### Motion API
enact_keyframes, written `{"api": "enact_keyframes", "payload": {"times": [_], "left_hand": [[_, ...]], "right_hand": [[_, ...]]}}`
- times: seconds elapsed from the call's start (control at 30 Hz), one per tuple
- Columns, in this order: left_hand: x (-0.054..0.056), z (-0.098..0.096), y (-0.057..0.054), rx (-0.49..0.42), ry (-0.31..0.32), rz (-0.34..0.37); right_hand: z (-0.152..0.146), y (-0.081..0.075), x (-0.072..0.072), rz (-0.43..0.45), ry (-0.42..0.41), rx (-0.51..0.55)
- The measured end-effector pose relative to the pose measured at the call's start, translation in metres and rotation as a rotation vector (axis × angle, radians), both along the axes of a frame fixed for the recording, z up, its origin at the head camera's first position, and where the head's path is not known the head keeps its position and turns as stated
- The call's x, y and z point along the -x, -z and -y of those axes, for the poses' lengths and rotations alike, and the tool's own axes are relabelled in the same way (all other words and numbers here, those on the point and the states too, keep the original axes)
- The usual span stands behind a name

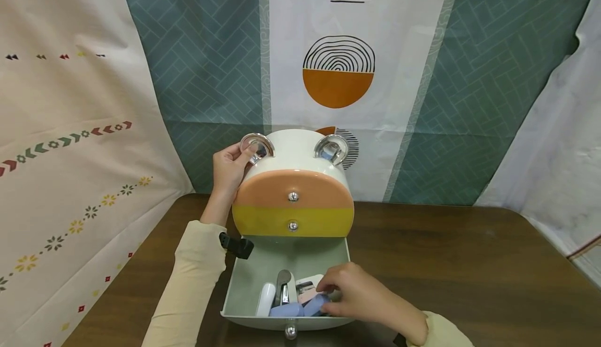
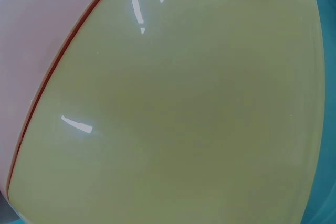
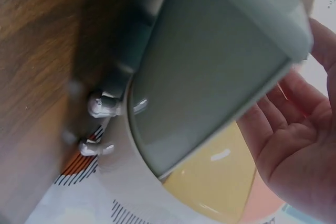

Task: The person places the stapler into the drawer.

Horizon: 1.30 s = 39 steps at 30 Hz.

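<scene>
A: What worries you here?

B: The drawer (image 1: 244,284). The bottom, grey-green one is pulled far out of the little cabinet (image 1: 293,180) toward six o'clock, past the yellow drawer front (image 1: 293,222) and the orange one (image 1: 293,193) above it. If it comes out any further it could, I think, slide free and tip its contents onto the worktop (image 1: 469,263).

A: And the hands?

B: The right hand (image 1: 363,295) is down in the drawer at about five o'clock, fingers curled onto a pale blue piece (image 1: 315,304). Whether it is truly pinched or only touched, I cannot tell. Beside it lie a white piece (image 1: 266,297), a grey stapler-like thing (image 1: 283,287) and a small pink and white item (image 1: 307,288), all packed close, so lifting one could drag a neighbour along.

A: The left?

B: The left hand (image 1: 230,169) grips the shiny ear-shaped ring (image 1: 256,146) at the cabinet's eleven o'clock, steadying it. That ring looks slick; a slip there and I judge the light cabinet could rock back. A matching ring (image 1: 331,148) sits at one o'clock.

A: Surface and room?

B: Dark brown wood-grain worktop, smooth. Behind it hang patterned cloths: teal herringbone (image 1: 202,65), a white panel with orange half-circles (image 1: 338,75), and cream cloth with small flowers (image 1: 70,128) at nine o'clock.
</scene>
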<state>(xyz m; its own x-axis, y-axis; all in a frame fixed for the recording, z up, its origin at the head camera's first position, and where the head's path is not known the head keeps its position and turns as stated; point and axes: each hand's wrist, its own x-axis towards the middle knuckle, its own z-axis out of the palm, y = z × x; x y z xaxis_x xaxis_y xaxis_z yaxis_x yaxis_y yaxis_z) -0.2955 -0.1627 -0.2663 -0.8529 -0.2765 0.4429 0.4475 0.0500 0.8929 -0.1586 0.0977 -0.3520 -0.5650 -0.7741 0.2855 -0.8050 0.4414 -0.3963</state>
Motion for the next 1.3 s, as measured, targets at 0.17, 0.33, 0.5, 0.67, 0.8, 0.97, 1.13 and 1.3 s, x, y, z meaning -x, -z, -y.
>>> {"api": "enact_keyframes", "payload": {"times": [0.17, 0.33, 0.5, 0.67, 0.8, 0.97, 1.13, 1.3], "left_hand": [[0.0, 0.0, 0.0, -0.001, 0.002, 0.012], [-0.001, 0.0, -0.001, 0.005, 0.002, 0.017], [-0.002, 0.0, -0.003, 0.021, -0.011, 0.019], [-0.003, -0.001, -0.003, 0.022, -0.014, 0.018], [-0.002, -0.001, -0.002, 0.022, -0.013, 0.013], [-0.001, 0.0, -0.001, 0.018, -0.01, 0.013], [-0.002, 0.0, -0.001, 0.021, -0.012, 0.015], [-0.002, 0.0, -0.001, 0.028, -0.012, 0.017]], "right_hand": [[-0.004, -0.004, -0.006, -0.023, -0.04, 0.149], [-0.006, -0.008, -0.016, -0.003, -0.055, 0.239], [-0.004, -0.009, -0.028, 0.012, -0.077, 0.275], [0.0, -0.007, -0.037, 0.077, -0.09, 0.252], [0.003, -0.004, -0.043, 0.159, -0.092, 0.21], [0.008, 0.003, -0.045, 0.114, -0.112, 0.128], [0.015, 0.014, -0.044, 0.006, -0.146, 0.008], [0.023, 0.025, -0.044, -0.303, -0.113, -0.095]]}}
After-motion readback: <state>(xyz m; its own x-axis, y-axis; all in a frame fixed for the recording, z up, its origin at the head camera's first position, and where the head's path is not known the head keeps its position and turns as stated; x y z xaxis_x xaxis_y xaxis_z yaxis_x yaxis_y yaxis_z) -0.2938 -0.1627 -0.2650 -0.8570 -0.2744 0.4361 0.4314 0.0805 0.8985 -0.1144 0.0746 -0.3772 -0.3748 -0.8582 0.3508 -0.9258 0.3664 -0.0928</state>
